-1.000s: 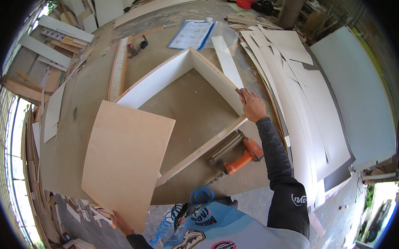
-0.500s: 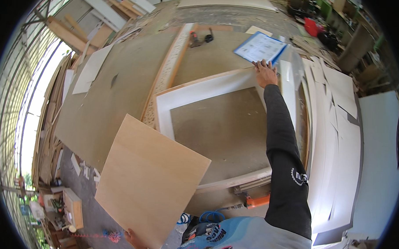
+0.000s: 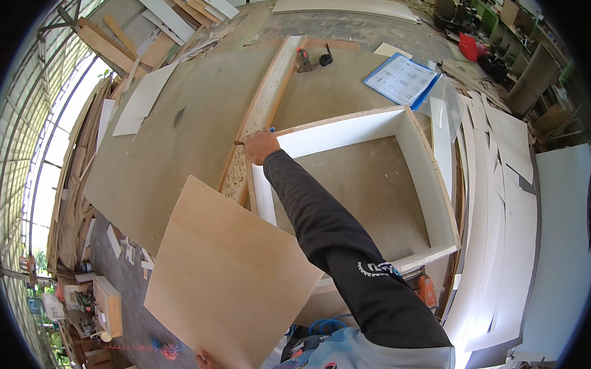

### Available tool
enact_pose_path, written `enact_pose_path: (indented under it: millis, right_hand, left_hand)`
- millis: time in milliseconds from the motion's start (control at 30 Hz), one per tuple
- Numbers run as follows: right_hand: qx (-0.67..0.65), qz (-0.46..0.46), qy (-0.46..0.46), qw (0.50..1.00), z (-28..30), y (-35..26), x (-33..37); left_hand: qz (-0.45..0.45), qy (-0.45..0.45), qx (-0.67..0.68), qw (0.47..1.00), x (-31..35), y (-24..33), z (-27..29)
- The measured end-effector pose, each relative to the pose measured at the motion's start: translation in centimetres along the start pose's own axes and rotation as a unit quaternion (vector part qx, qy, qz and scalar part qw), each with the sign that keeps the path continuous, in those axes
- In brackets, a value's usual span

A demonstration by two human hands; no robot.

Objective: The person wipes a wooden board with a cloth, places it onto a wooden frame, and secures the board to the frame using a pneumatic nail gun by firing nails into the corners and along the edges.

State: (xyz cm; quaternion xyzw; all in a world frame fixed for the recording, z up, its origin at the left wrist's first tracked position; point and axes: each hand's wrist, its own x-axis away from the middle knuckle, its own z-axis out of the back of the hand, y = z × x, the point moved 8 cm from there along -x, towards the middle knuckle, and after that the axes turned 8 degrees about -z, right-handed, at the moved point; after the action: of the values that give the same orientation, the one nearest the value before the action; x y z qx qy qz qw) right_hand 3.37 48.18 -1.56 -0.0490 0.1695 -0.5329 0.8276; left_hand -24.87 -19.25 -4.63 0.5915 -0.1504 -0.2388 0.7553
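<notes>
A square light-brown plywood panel (image 3: pixel 230 273) is held tilted in front of me. My left hand (image 3: pixel 212 364) grips its bottom edge, mostly hidden at the lower rim of the view. A rectangular wooden frame with white inner faces (image 3: pixel 413 166) lies on the large brown worktable (image 3: pixel 181 109). Across it reaches my right arm; my right hand (image 3: pixel 262 146) is closed at the frame's far left corner. A thin brown tip pokes out left of the fingers and a small blue bit shows above them; what they belong to is unclear.
A long speckled strip (image 3: pixel 263 99) lies beyond the frame, with a red-and-black tool (image 3: pixel 305 60) beside it. A blue clipboard with papers (image 3: pixel 401 79) is at the far right. An orange tool (image 3: pixel 427 292) sits at the near edge. White sheets (image 3: pixel 495 237) are stacked to the right.
My right hand has left the frame's far right corner and swung left to its far left corner, its fingers now closed. My left hand still holds the panel. The view has shifted slightly.
</notes>
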Motion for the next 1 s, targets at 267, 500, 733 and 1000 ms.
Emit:
enact_pose_path:
  millis: [267,500,733,1000]
  right_hand:
    - [0.099,0.028,-0.063,0.993,8.1,21.2,7.9]
    - [0.055,-0.100,-0.005,0.993,11.5,27.7,12.1]
    - [-0.067,0.047,-0.062,0.995,-0.5,-2.4,0.2]
    - [-0.089,0.255,-0.154,0.950,2.5,-8.4,12.8]
  left_hand:
    - [0.019,0.043,0.043,0.998,1.9,-4.4,3.9]
    - [0.089,0.116,-0.008,0.989,2.7,-5.1,2.4]
    - [0.089,0.166,-0.101,0.977,1.7,-3.8,2.0]
    - [0.047,0.250,-0.125,0.959,5.1,-7.0,4.5]
